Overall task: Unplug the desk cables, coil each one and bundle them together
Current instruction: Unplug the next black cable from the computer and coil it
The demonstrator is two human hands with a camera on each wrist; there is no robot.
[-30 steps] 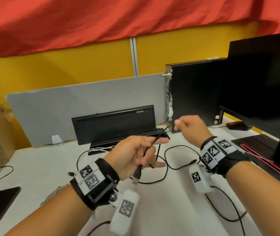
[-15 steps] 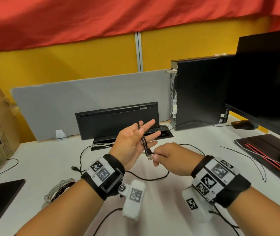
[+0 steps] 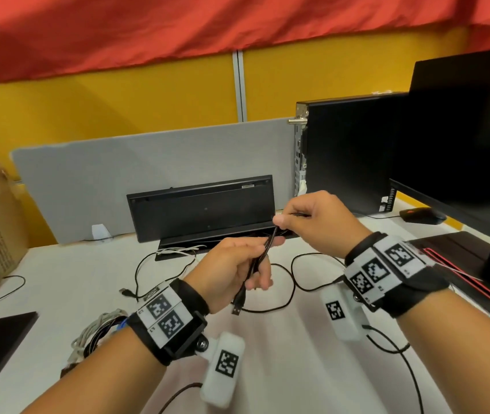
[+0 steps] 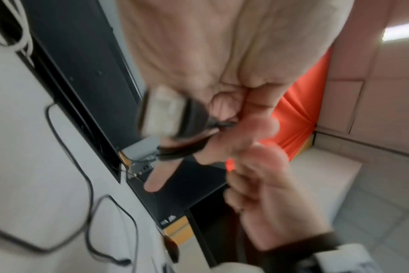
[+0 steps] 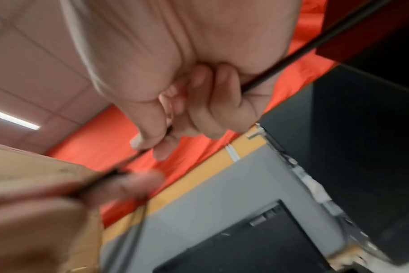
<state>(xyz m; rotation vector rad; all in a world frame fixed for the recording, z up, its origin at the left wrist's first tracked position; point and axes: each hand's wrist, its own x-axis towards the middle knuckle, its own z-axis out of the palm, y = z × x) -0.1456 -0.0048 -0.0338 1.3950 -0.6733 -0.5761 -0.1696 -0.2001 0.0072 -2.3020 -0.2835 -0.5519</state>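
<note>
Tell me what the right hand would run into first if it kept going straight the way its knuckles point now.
Probably the upright black keyboard. The right hand, pinching the black cable, points left and away, toward the keyboard's right end. The left hand sits lower and nearer, likely beneath that line, though depth is unclear.

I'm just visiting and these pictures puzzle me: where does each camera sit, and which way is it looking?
Head: worn on the head, looking forward and down at the desk; shows both forearms, left hand and right hand on a black cable.
Left wrist: looks along the left palm at its fingers.
Right wrist: looks along the right hand toward the ceiling.
Shared: all three show the cable and both hands.
</note>
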